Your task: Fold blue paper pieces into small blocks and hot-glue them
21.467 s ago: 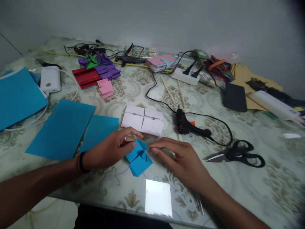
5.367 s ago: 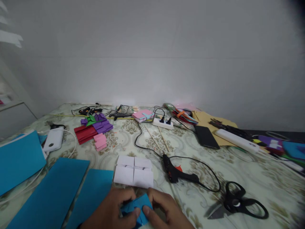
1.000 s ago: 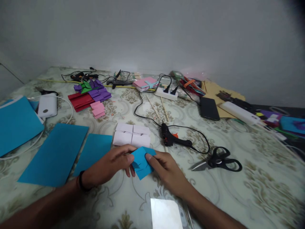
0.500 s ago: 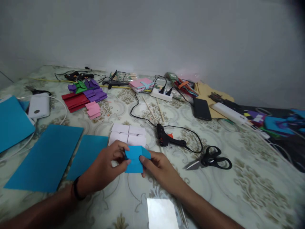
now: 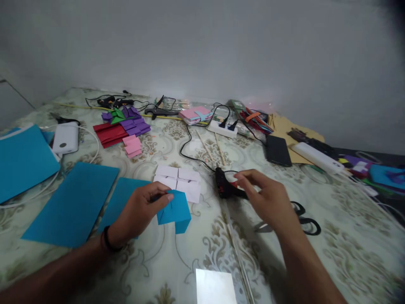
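Note:
My left hand pinches a small folded piece of blue paper between thumb and fingers. The paper is creased, with one flap hanging down toward me. My right hand is over the handle end of a black hot glue gun, fingers apart and nothing seen in them. Whether it touches the handle cannot be made out. Just behind the blue paper lies a white paper with creases. Black-handled scissors lie partly hidden beneath my right wrist.
Blue sheets lie to the left beside a white power bank. Folded red paper and pink paper sit farther back. A power strip and a black phone are behind the glue gun. Clear sticks lie in front.
My right hand has let go of the blue paper and moved right to the glue gun. The paper, now in my left hand alone, has turned and its flap hangs down.

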Demonstrator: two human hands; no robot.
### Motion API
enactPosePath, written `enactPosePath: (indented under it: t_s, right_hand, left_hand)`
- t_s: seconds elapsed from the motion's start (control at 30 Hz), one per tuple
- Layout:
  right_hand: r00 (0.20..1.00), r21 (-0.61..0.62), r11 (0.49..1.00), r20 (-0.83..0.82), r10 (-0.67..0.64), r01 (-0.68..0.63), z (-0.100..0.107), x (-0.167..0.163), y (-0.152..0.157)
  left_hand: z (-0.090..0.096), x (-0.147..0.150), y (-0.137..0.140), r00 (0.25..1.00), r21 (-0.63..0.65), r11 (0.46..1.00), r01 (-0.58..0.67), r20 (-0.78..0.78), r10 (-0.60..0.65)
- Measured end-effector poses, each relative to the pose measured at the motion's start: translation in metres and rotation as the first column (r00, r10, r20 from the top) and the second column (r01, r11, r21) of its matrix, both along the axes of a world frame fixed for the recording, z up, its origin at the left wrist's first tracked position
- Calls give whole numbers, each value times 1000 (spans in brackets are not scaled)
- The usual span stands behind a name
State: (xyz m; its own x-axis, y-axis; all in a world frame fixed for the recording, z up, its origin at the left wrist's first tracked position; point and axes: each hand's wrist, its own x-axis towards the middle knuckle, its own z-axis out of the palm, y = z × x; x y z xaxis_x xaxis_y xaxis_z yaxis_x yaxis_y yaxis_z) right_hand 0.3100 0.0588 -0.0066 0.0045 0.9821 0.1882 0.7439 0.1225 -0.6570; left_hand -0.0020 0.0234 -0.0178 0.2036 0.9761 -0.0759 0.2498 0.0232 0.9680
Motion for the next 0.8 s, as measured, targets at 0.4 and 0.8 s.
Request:
enactPosePath:
  t_s: [0.4, 0.8]
  right_hand:
    - [960, -249, 956, 191, 205, -155, -20, 33, 13]
    - [973, -90, 971, 81, -214, 221, -6, 9, 4]
  left_hand:
    - [2, -1, 0, 1000, -19, 1000, 25, -19, -25]
    - [2, 0, 2, 977, -49, 994, 93, -188, -101]
